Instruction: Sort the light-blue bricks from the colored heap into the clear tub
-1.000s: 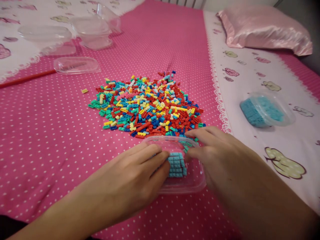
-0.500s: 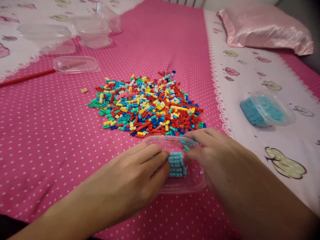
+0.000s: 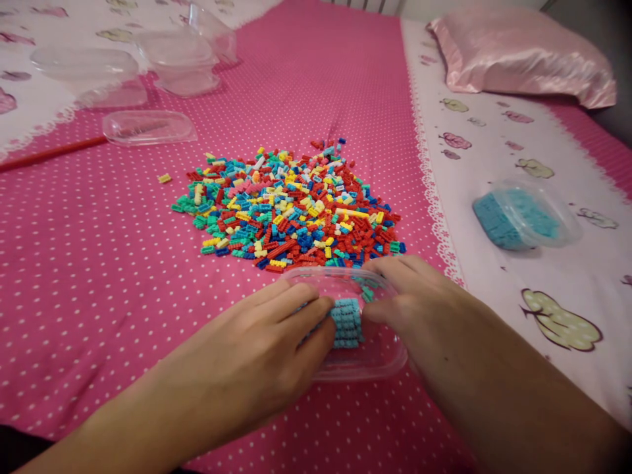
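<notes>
A clear plastic container (image 3: 375,365) stands on the pink cloth in front of me. Inside it, light-blue toy building bricks (image 3: 347,322) are lined up in even rows. My left hand (image 3: 286,336) reaches in from the left, its fingers curled against these rows and hiding their left part. At the container's right wall is my right hand (image 3: 405,289), with its thumb on the inner side and the other fingers bent over the far rim. Beside that thumb lie a few loose green bricks (image 3: 366,291), partly hidden.
A spread heap of mixed toy bricks (image 3: 296,210) lies just beyond the container. To the right stands a tub of blue bricks (image 3: 518,217). Clear empty containers (image 3: 89,72), a clear lid (image 3: 151,127) and a red stick (image 3: 54,153) are at the left; a pink pillow (image 3: 523,59) is behind.
The right side of the light-blue rows is more even now; a brick that jutted out at the lower right has moved in line. Both hands stay nearly in place.
</notes>
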A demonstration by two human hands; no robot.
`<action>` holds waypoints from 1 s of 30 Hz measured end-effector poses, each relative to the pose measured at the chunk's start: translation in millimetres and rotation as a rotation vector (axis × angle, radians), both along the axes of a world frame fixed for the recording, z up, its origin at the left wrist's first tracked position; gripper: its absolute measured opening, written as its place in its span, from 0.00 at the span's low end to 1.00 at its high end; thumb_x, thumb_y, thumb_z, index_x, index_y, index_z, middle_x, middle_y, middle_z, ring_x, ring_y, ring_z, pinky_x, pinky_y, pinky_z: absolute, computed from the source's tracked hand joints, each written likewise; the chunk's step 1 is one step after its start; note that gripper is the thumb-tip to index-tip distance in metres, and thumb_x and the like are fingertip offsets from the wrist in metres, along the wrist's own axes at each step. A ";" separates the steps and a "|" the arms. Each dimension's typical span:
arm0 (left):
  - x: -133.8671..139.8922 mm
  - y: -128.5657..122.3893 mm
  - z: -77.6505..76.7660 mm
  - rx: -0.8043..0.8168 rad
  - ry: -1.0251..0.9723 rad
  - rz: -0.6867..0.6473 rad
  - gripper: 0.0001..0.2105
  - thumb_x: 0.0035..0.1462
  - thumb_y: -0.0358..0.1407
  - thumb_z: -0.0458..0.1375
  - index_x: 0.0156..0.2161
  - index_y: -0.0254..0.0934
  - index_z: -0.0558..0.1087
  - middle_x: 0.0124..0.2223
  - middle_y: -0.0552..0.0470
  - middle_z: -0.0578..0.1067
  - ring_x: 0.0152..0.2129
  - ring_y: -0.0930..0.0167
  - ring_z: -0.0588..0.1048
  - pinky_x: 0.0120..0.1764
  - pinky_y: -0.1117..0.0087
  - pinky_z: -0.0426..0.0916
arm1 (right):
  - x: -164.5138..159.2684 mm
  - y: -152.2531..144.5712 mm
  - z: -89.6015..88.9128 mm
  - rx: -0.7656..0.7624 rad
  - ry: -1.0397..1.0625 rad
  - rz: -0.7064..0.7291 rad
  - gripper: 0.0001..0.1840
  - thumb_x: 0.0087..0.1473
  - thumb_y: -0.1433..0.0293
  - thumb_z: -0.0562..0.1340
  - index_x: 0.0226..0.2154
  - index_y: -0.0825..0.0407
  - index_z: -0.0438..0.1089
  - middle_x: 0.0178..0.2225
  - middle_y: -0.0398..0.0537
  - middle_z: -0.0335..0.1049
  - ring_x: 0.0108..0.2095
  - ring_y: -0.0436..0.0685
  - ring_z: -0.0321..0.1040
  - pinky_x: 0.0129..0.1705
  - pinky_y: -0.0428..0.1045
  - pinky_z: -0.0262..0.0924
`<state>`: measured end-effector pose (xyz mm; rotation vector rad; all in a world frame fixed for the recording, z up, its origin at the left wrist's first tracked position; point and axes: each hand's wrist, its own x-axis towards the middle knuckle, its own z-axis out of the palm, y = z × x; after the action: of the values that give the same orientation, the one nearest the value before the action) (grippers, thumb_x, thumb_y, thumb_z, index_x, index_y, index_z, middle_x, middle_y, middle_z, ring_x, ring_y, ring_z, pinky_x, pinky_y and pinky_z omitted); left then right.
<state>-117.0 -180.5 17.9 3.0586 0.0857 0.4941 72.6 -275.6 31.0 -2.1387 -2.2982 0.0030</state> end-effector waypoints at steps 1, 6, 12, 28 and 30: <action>-0.5 -0.1 0.4 -0.002 -0.001 -0.001 0.19 0.70 0.28 0.41 0.38 0.33 0.76 0.36 0.48 0.78 0.35 0.67 0.75 0.41 0.63 0.72 | 0.6 -0.2 -0.5 0.001 0.005 0.003 0.12 0.57 0.73 0.63 0.25 0.47 0.77 0.39 0.52 0.73 0.39 0.60 0.66 0.33 0.54 0.58; -1.2 0.4 1.0 0.015 0.002 -0.005 0.19 0.70 0.28 0.41 0.39 0.33 0.76 0.37 0.49 0.78 0.35 0.67 0.75 0.41 0.63 0.72 | 7.4 -1.2 -5.7 0.056 0.057 0.011 0.12 0.56 0.77 0.63 0.25 0.48 0.76 0.42 0.51 0.74 0.42 0.61 0.67 0.41 0.55 0.60; 0.6 1.2 0.9 0.016 0.002 -0.015 0.18 0.70 0.28 0.43 0.40 0.33 0.76 0.39 0.48 0.80 0.36 0.67 0.75 0.39 0.63 0.73 | 11.0 -0.3 4.5 0.035 -0.021 0.023 0.14 0.59 0.77 0.60 0.28 0.48 0.78 0.40 0.53 0.74 0.40 0.59 0.68 0.36 0.53 0.61; 17.2 -5.9 8.5 0.079 0.101 -0.002 0.12 0.65 0.29 0.50 0.41 0.36 0.77 0.40 0.49 0.79 0.41 0.63 0.74 0.43 0.58 0.69 | 5.7 1.3 -6.1 0.042 0.000 -0.003 0.14 0.56 0.78 0.61 0.23 0.48 0.76 0.36 0.51 0.74 0.40 0.58 0.67 0.40 0.53 0.63; 19.1 -5.4 7.7 0.079 0.118 -0.012 0.11 0.65 0.30 0.51 0.41 0.37 0.77 0.40 0.49 0.78 0.41 0.63 0.74 0.44 0.58 0.67 | 3.5 1.8 -12.0 0.059 0.034 -0.042 0.14 0.54 0.79 0.63 0.22 0.49 0.75 0.36 0.50 0.74 0.42 0.59 0.67 0.43 0.54 0.63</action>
<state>-97.9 -185.9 25.6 3.1614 0.0522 0.3241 76.1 -273.8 19.0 -2.1404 -2.2065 -0.0273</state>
